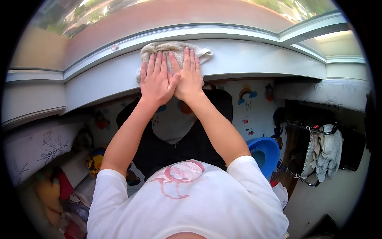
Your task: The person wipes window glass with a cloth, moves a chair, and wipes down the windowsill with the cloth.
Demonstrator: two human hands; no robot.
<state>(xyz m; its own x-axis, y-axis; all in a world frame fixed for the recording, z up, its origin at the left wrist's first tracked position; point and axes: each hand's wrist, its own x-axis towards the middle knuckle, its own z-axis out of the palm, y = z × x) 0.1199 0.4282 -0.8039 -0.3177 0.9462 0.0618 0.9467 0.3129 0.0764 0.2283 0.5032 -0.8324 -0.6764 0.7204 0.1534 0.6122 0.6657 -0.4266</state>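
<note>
A cream, fluffy cloth [157, 47] lies bunched on the white windowsill [254, 59], partly over its front edge. Flat on the cloth rests my left hand [158, 79], fingers stretched forward and thumb against the other hand. Beside it, my right hand [188, 75] also presses down on the cloth with its fingers extended and a little apart. The two hands touch at the thumbs. One loose corner of the cloth sticks out to the right of my right hand.
Beyond the sill runs a window frame [191, 31] with glass. Below right stands a blue basin [267, 153]; farther right, grey cloths [329, 153] hang on a rack. Soft toys [49, 195] lie at lower left. A black item [215, 105] sits under the sill.
</note>
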